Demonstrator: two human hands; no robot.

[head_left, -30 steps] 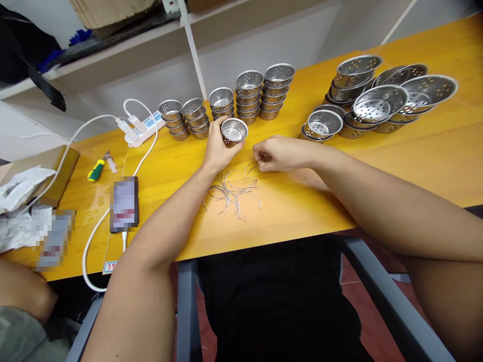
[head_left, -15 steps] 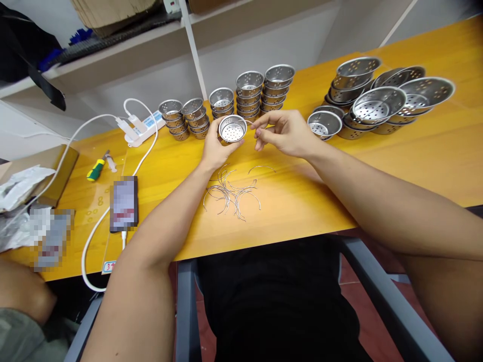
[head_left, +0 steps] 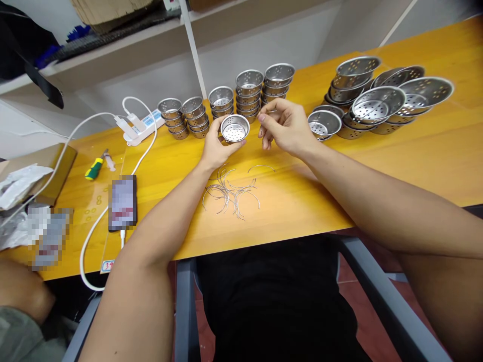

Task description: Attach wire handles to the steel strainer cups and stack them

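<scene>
My left hand [head_left: 219,149] is closed around a small perforated metal cup [head_left: 234,128], held above the table with its open top facing me. Just right of the cup, my right hand [head_left: 281,125] has its thumb and index finger pinched together, apart from the rim. Whatever may be between those fingertips is too thin to make out. Below both hands lies a loose pile of thin curved wires [head_left: 228,193], with one single wire [head_left: 261,167] a little apart from it.
Stacks of perforated cups [head_left: 249,90] stand along the back. More cups [head_left: 379,105] are heaped at the right. On the left are a power strip [head_left: 141,131] with white cables, a phone [head_left: 123,203], a screwdriver [head_left: 94,169] and a cardboard box [head_left: 62,168]. Another person's knee shows at lower left.
My right hand has drawn slightly right, away from the cup. A thin wire seen earlier between cup and fingertips no longer shows clearly. My left hand still holds the cup, nearly unmoved.
</scene>
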